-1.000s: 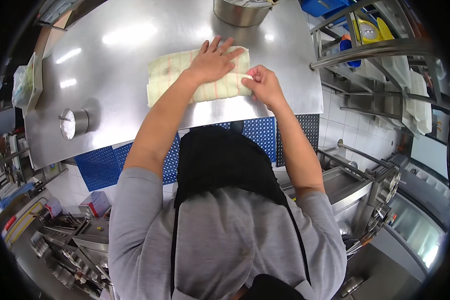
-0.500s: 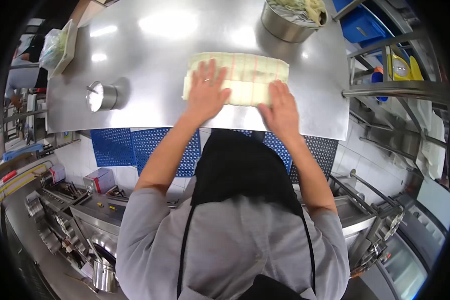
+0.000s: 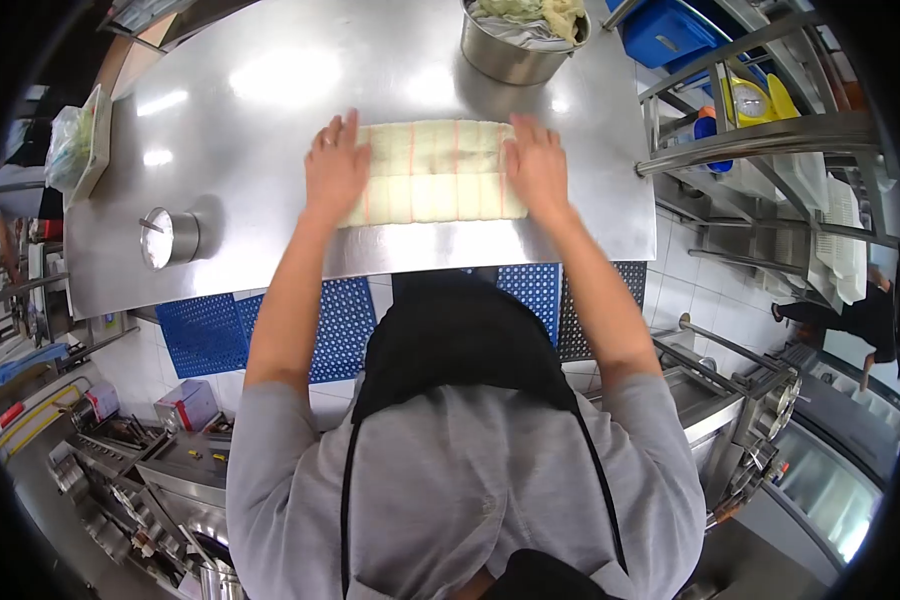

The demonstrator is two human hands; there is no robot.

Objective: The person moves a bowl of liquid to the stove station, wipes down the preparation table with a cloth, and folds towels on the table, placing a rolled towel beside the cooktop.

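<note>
A folded cloth (image 3: 435,185), pale yellow-green with thin reddish lines, lies flat as a long rectangle on the steel table. At its left end is my left hand (image 3: 334,172), palm down, thumb against the cloth's edge and fingers stretched out beyond it; a ring shows on one finger. My right hand (image 3: 538,168) lies at the opposite end in much the same pose, its thumb touching the cloth's edge and its fingers extended, slightly blurred. Neither hand is closed around the fabric.
A steel pot (image 3: 515,58) full of crumpled cloths stands at the table's (image 3: 270,190) far side. A small metal container (image 3: 173,238) with a handle inside sits at left, near a white tray (image 3: 98,150) with a plastic bag. Steel racks (image 3: 750,145) border the right. Another person (image 3: 850,320) is at far right.
My hands have moved from lying flat on top of the cloth outward to its two ends. The camera view has shifted, and a person has come into view at far right.
</note>
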